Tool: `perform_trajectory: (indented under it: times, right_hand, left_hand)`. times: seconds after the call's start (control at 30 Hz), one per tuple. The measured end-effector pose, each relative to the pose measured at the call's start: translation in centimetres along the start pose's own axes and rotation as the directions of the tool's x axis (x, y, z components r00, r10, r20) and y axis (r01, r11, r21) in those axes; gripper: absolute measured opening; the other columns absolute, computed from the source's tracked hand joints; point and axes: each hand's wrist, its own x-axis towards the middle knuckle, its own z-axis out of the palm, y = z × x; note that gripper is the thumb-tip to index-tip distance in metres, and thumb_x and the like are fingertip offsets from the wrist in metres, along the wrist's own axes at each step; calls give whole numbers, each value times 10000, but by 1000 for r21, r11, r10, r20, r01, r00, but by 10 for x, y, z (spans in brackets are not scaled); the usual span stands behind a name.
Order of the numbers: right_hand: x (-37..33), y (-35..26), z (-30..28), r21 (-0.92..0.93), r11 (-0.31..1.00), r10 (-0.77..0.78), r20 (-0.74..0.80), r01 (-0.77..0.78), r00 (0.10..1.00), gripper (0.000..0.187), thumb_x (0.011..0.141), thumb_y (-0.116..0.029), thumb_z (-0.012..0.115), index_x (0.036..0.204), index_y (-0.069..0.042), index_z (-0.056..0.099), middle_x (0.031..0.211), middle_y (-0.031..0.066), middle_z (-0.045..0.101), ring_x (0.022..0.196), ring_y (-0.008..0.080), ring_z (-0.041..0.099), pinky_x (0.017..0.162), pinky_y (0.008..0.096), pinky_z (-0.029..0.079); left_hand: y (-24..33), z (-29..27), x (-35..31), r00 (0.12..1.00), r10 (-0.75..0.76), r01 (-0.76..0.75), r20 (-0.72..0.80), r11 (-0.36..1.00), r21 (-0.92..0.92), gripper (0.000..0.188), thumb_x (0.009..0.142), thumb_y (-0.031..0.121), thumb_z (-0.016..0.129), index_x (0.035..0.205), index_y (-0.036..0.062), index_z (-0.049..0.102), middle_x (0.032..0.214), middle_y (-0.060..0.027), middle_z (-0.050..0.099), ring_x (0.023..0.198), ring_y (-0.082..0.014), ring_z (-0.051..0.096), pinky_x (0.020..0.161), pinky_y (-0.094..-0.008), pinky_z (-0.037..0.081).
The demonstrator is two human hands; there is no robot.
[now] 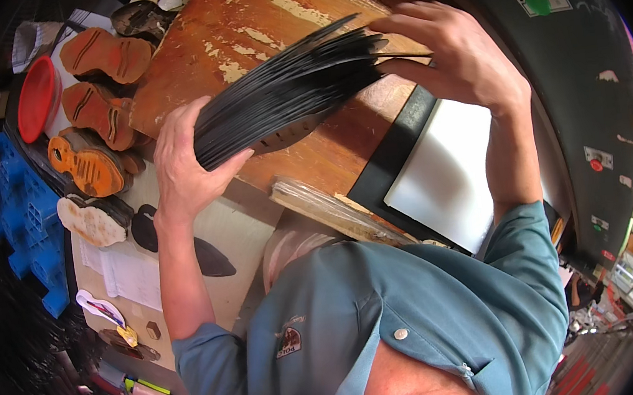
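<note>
A thick stack of thin black sheets (281, 82), looking like shoe insoles, is held up over a worn brown wooden board. My left hand (185, 153) wraps round its left end, thumb below and fingers above. At the right end, where the sheets fan apart, my right hand (455, 48) takes the edges between fingers and thumb. One dark strip juts out into that palm. Beneath the stack shows part of a dark sole-shaped piece with small slots (287, 134). The fingertips of my right hand are partly hidden.
Shoe soles stand at the left, brown (102, 54) and orange (89, 166), by a red bowl (38, 99) and a blue plastic crate (26, 220). A white slab (441, 173) lies right of the wooden board (197, 52). A dark machine panel with a green button (537, 1) rises at the right.
</note>
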Motion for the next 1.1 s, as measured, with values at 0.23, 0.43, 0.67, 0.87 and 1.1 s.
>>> perform_trajectory:
  times: [0.23, 0.43, 0.67, 0.87, 1.1]
  right_hand:
    - [43, -8, -1, 26, 985, -175, 182, 173, 968, 185, 935, -132, 785, 1063, -3, 747, 951, 171, 739, 828, 355, 718, 699, 443, 574]
    - [56, 17, -75, -123, 984, 88, -272, -125, 958, 146, 1012, -129, 737, 996, -7, 815, 808, 110, 799, 593, 200, 732, 573, 312, 611]
    - [96, 30, 62, -132, 957, -248, 94, 259, 964, 235, 936, -96, 727, 1156, -23, 765, 935, 178, 747, 857, 332, 755, 715, 430, 595]
    - [72, 20, 96, 274, 941, -267, 249, 197, 931, 354, 1081, -287, 621, 1314, -50, 743, 1104, 176, 783, 1018, 355, 755, 886, 451, 621]
    - [7, 45, 73, 644, 739, 237, 25, -197, 971, 682, 1012, -464, 665, 1514, -6, 596, 1480, 185, 652, 1371, 316, 611, 1186, 429, 441]
  left_hand:
    - [4, -1, -3, 1000, 5, -4, 19, 1000, -13, 849, 704, 169, 973, 1435, 57, 555, 1280, -185, 676, 1156, -411, 656, 1016, -500, 525]
    - [6, 0, -6, 1000, -3, 3, 21, 1000, 4, 815, 721, 194, 963, 1423, 61, 571, 1298, -171, 670, 1201, -422, 631, 1057, -520, 493]
    - [13, -2, -3, 990, 126, -112, -56, 970, 215, 863, 697, 226, 967, 1446, 105, 555, 1590, -200, 467, 1542, -474, 359, 1247, -644, 299]
    - [1, -3, 10, 982, 182, -186, 48, 975, 122, 913, 713, 277, 979, 1470, 116, 495, 1482, -183, 583, 1478, -456, 469, 1271, -675, 247]
    - [-1, 2, 3, 995, -87, 91, 42, 990, -107, 982, 687, 202, 977, 1527, 89, 481, 1284, -168, 681, 1178, -396, 662, 1042, -503, 526]
